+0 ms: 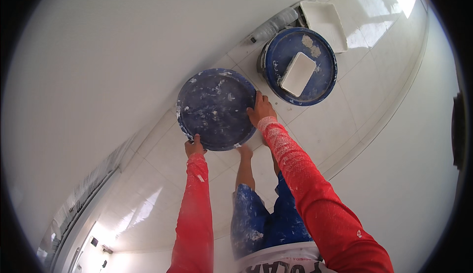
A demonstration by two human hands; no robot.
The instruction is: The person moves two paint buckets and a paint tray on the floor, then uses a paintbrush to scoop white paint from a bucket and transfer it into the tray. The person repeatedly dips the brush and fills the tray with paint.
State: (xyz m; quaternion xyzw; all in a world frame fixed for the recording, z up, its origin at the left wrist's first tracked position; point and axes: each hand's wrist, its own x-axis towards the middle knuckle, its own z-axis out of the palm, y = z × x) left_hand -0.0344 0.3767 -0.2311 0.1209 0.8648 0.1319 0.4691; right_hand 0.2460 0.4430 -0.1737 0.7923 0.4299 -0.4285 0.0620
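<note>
white wall (pixel 103 76) stands close on our left, giving scant room on that side. our left hand (pixel 195 146) is curled around the near-left rim of the round blue lid (pixel 213 108), thumb on top, fingers mostly hidden; whatever lies underneath is out of our sight. our right hand (pixel 262 109), reaching farther out, is half closed over its right rim. beyond, a white tray (pixel 300 71) rests on a blue-topped drum (pixel 320 86), with open floor (pixel 369 91) to the right.
</note>
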